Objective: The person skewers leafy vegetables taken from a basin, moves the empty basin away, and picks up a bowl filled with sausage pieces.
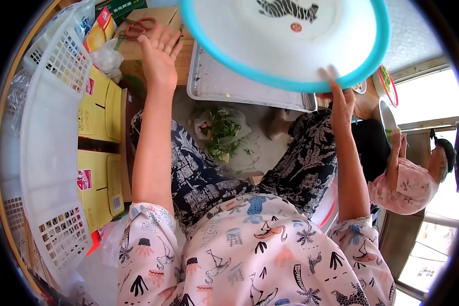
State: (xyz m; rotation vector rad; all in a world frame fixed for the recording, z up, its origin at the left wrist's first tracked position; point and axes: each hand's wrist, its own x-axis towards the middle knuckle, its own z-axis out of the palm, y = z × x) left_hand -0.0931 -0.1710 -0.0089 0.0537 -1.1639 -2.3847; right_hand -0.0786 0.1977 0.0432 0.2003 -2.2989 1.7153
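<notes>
A round white plastic basin (270,46) with a turquoise rim and a zebra print is held up at the top of the view. My right hand (343,104) grips its near rim at the lower right, fingers reaching over the edge. Palm up and fingers spread, my left hand (160,58) is raised on the left, apart from the basin and holding nothing. Red-handled scissors (137,28) lie on a cardboard box (163,19) just beyond its fingers. Under the basin is a shallow metal tray (201,76), partly hidden by it.
Leafy greens (222,130) lie in a plastic bag on the floor between my knees. Yellow cartons (99,109) and a tall white plastic basket (48,153) stand on the left. At the right a co-worker (405,186) handles something at a metal bowl (386,115).
</notes>
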